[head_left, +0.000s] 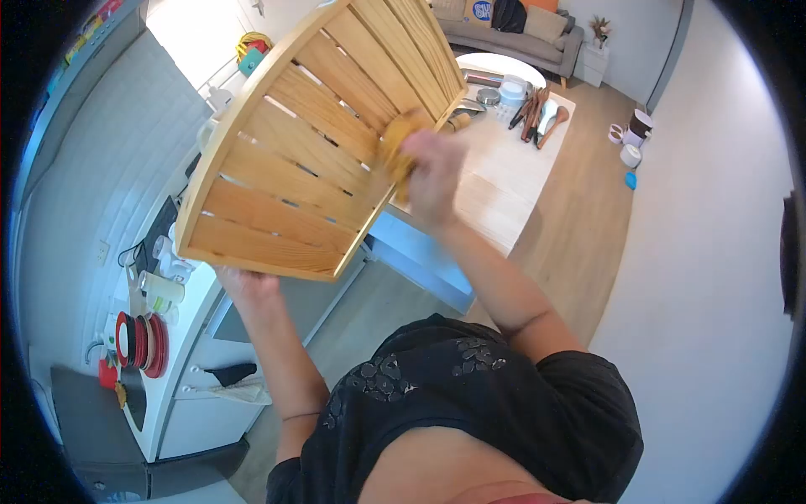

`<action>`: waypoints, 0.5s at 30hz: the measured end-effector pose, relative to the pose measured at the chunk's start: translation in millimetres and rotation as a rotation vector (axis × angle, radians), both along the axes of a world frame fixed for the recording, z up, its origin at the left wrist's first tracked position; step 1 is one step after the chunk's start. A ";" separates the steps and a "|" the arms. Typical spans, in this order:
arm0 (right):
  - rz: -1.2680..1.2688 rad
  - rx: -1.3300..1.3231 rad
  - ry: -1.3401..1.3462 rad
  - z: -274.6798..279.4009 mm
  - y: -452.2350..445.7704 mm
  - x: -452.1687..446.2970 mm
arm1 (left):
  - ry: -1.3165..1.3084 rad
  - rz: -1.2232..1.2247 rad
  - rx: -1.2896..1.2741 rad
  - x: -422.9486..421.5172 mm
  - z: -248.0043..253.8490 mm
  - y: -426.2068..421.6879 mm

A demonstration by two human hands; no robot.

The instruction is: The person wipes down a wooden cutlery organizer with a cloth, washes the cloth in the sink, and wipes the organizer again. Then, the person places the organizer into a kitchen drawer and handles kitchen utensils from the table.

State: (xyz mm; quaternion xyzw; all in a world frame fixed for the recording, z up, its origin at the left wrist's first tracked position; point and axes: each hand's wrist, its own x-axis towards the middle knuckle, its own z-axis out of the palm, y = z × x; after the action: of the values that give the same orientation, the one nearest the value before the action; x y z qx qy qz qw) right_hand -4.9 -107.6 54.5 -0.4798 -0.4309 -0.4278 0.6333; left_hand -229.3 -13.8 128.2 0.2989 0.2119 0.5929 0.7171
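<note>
A slatted wooden rack (pixel 294 155) with a raised frame is held up, tilted, in front of me. My left hand (pixel 245 284) grips its lower edge from beneath; most of those fingers are hidden behind the frame. In my right hand (pixel 435 172), closed and smeared by motion, is a yellow cloth (pixel 395 149). The cloth lies against the slats near the rack's right edge.
To the right is a light wooden table (pixel 495 185) bearing wooden utensils (pixel 546 118) and a clear container (pixel 512 91). At left, a white counter (pixel 172 395) carries a row of red plates (pixel 151 346). A sofa (pixel 525 46) stands at the back.
</note>
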 end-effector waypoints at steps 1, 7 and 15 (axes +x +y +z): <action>-0.094 -0.007 0.130 14.9 -6.5 16.5 | -0.002 -0.001 -0.001 -4.5 -2.2 -0.3; -0.032 0.196 0.194 78.1 6.6 70.1 | -0.019 -0.013 0.052 -19.9 -15.2 3.8; 0.281 0.020 -0.105 154.5 29.5 -30.7 | -0.077 -0.162 0.008 2.5 -16.8 2.0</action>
State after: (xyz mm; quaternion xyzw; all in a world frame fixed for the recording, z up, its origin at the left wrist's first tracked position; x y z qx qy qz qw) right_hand -35.6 -78.1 209.0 -0.3855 -0.5221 -0.3639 0.6682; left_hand -226.8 -11.8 111.4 0.2948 0.1570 0.5450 0.7690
